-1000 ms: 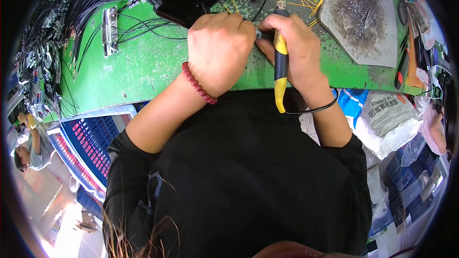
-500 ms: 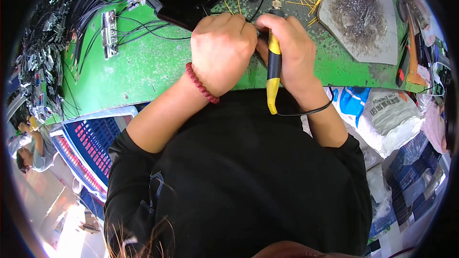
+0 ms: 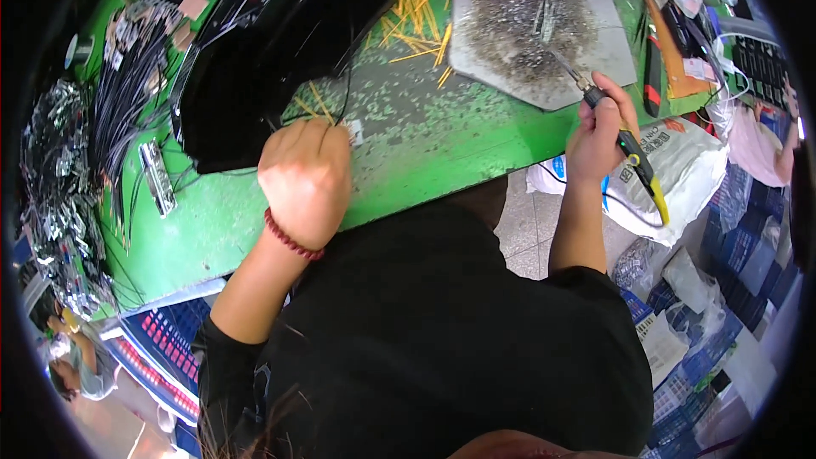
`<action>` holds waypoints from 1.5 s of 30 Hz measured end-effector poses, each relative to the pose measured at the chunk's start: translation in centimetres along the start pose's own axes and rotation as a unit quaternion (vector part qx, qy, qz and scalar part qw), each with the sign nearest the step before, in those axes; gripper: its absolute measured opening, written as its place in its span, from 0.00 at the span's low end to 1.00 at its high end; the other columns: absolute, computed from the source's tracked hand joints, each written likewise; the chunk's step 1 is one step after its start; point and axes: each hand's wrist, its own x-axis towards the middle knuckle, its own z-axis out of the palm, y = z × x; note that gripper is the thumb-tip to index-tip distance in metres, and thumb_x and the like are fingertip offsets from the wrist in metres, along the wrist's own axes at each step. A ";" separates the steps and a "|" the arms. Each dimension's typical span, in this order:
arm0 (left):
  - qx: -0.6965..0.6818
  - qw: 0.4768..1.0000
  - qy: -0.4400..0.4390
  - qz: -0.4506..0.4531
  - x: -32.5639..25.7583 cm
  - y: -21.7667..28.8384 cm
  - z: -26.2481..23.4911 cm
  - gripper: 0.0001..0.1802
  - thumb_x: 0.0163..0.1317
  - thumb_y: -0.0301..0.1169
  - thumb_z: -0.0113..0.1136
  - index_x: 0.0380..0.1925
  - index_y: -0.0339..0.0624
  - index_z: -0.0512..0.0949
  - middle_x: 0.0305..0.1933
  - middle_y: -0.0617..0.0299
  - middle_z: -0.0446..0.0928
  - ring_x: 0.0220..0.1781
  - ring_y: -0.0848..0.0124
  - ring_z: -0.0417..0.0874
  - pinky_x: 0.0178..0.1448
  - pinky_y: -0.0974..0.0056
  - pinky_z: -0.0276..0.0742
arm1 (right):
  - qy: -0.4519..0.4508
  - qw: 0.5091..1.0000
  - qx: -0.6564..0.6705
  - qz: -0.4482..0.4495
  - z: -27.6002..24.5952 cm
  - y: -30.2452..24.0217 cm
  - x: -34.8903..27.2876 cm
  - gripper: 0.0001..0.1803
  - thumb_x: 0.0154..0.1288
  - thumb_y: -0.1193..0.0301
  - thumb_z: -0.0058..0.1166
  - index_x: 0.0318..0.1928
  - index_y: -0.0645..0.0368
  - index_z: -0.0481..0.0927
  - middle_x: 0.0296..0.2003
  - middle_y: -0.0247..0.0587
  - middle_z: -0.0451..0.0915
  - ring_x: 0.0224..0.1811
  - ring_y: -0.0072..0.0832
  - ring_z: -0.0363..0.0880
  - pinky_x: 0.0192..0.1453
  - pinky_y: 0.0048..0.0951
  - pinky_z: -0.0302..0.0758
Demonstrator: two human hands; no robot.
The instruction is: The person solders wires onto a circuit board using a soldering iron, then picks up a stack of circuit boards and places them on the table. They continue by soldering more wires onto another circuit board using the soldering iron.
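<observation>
My right hand (image 3: 597,138) grips a soldering iron (image 3: 643,172) by its yellow and black handle. The iron's metal tip points up and left, over a grey board (image 3: 476,68) covered with dark, shiny solder residue. My left hand (image 3: 306,168), with a red bead bracelet at the wrist, is curled closed at the near edge of a large black glossy housing (image 3: 255,76). Its fingertips are hidden, so what they hold does not show. Beside its knuckles are thin yellow sticks (image 3: 316,102), a black wire and a small whitish piece (image 3: 354,131).
More yellow sticks (image 3: 416,8) lie scattered on the green table (image 3: 408,178). Black cables (image 3: 140,76), a silver metal part (image 3: 157,178) and a pile of shiny parts (image 3: 59,187) are at left. A red and black tool (image 3: 652,76) lies right; blue crates (image 3: 170,340) stand below.
My right hand has moved right with the soldering iron, from beside my left hand to the grey board. The iron has tilted. The view has shifted, and my left hand stays closed.
</observation>
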 end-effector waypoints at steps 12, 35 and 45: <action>-0.006 1.000 -0.015 -0.021 0.4 0.5 -0.1 0.07 0.49 0.21 0.64 0.22 0.40 0.74 0.25 0.58 0.73 0.29 0.61 0.77 0.35 0.60 0.73 | 0.015 1.000 -0.026 0.005 -0.5 2.5 1.6 0.04 0.57 0.80 0.52 0.35 0.64 0.75 0.26 0.34 0.75 0.23 0.17 0.71 0.28 0.16 0.67; -0.029 0.999 -0.023 -0.016 -0.3 -0.3 0.2 0.05 0.48 0.22 0.64 0.22 0.41 0.76 0.24 0.60 0.74 0.29 0.62 0.77 0.35 0.60 0.72 | -0.160 0.981 0.103 0.039 5.8 -1.5 -5.9 0.07 0.57 0.75 0.52 0.35 0.63 0.70 0.24 0.38 0.72 0.22 0.19 0.69 0.27 0.19 0.67; -0.022 1.000 0.019 -0.006 -0.9 -0.5 0.8 0.05 0.40 0.25 0.56 0.17 0.45 0.69 0.23 0.61 0.69 0.28 0.65 0.75 0.33 0.62 0.71 | -0.301 0.946 0.083 0.087 8.6 -2.7 -7.5 0.11 0.59 0.70 0.59 0.36 0.62 0.72 0.27 0.32 0.72 0.26 0.14 0.67 0.31 0.19 0.63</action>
